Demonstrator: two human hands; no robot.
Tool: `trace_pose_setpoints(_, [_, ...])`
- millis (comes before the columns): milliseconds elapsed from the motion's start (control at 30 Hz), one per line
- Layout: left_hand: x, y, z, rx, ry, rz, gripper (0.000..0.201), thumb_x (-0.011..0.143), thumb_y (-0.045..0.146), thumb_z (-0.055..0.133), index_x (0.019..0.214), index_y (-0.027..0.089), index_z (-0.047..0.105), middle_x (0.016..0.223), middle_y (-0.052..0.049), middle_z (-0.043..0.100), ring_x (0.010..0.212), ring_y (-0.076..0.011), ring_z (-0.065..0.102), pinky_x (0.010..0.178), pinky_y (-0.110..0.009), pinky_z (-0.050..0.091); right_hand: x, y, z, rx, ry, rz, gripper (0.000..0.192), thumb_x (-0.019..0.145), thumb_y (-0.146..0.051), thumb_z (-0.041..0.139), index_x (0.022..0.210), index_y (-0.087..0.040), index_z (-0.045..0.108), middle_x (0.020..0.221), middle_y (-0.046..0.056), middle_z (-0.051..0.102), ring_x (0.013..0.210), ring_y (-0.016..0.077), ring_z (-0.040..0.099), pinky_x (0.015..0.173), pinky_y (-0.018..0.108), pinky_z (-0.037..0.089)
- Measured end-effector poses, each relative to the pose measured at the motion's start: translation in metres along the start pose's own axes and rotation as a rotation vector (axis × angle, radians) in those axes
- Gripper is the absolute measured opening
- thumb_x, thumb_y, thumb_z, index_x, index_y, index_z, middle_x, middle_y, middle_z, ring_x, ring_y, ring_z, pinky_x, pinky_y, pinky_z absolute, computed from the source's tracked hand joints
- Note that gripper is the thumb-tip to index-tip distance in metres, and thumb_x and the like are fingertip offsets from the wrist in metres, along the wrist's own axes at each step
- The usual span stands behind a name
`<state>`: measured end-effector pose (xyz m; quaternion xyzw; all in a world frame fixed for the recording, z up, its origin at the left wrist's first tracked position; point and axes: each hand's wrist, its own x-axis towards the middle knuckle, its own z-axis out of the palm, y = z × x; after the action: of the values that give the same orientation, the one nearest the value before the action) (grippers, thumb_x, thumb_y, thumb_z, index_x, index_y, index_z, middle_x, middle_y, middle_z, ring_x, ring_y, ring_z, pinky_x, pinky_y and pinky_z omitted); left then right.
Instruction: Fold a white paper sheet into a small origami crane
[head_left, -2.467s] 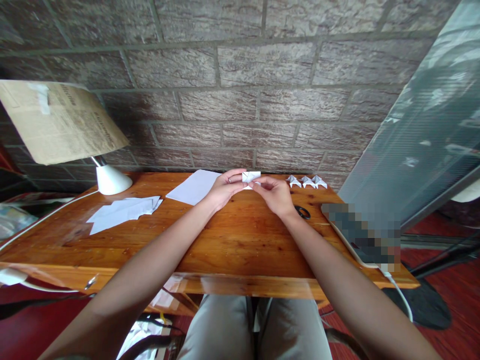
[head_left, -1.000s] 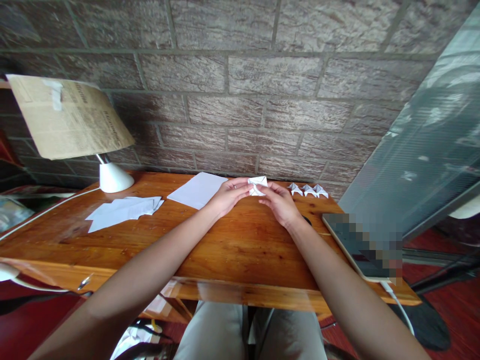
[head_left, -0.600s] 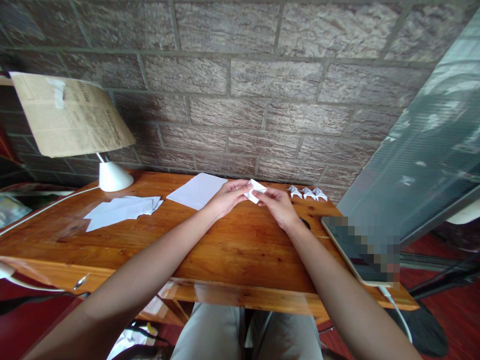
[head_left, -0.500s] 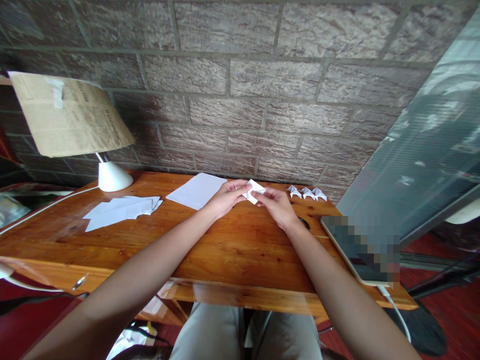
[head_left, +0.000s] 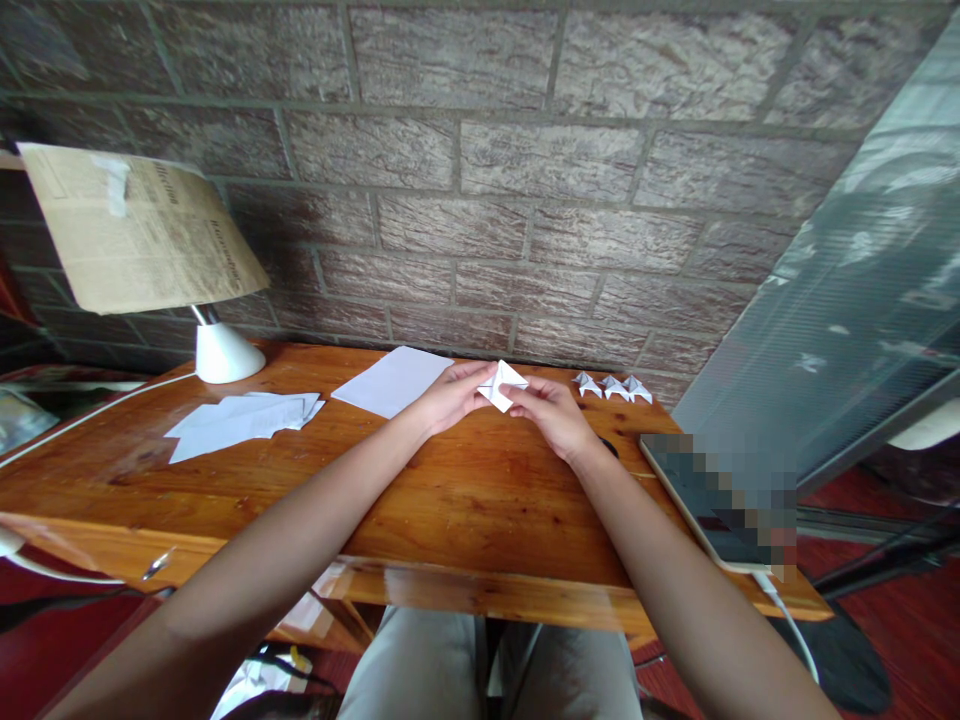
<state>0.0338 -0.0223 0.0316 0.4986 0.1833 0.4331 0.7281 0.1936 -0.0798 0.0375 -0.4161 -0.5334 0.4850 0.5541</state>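
Between my hands is a small piece of folded white paper (head_left: 502, 379), turned like a diamond with crease lines across it. My left hand (head_left: 455, 396) pinches its left corner, thumb on top. On the right side, my right hand (head_left: 551, 408) grips it with the thumb pressed on the lower right face. The fingers behind the paper are partly hidden. Three folded white paper shapes (head_left: 616, 388) stand in a row on the table beyond my right hand. A stack of white paper sheets (head_left: 390, 382) lies just left of my left hand.
The wooden table (head_left: 480, 510) runs along a brick wall. Loose cut papers (head_left: 244, 420) lie at left, near a lamp (head_left: 225, 352) with a newspaper shade. At the right edge is a tablet (head_left: 705, 505) with a white cable. A dark round object (head_left: 609, 447) sits behind my right wrist.
My left thumb has shifted back toward the paper's left edge, so more of its face shows. The paper has moved very slightly. Both hands still grip it.
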Motion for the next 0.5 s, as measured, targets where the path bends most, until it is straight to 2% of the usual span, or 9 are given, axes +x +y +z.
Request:
trace_pose_setpoints(267, [-0.0014, 0.0034, -0.0068, 0.148, -0.121, 0.006, 0.039, 0.073, 0.041, 0.078, 0.105, 0.017, 0.074, 0.1, -0.009, 0.072, 0.088, -0.0176, 0.065, 0.084, -0.033, 0.051, -0.001, -0.0022, 0.0, -0.114, -0.012, -0.049, 0.032, 0.062, -0.046, 0.082, 0.077, -0.019, 0.077, 0.072, 0.0, 0.07, 0.065, 0.0116, 0.055, 0.062, 0.025, 0.042])
trace_pose_setpoints(500, [-0.0009, 0.0014, -0.0074, 0.154, -0.09, 0.038, 0.034, 0.072, 0.039, 0.079, 0.097, 0.016, 0.075, 0.092, -0.008, 0.072, 0.083, -0.0166, 0.065, 0.081, -0.032, 0.05, -0.0016, -0.0034, 0.0004, -0.14, -0.053, -0.072, 0.032, 0.063, -0.049, 0.081, 0.077, -0.02, 0.077, 0.072, 0.0, 0.07, 0.065, 0.0122, 0.054, 0.062, 0.025, 0.041])
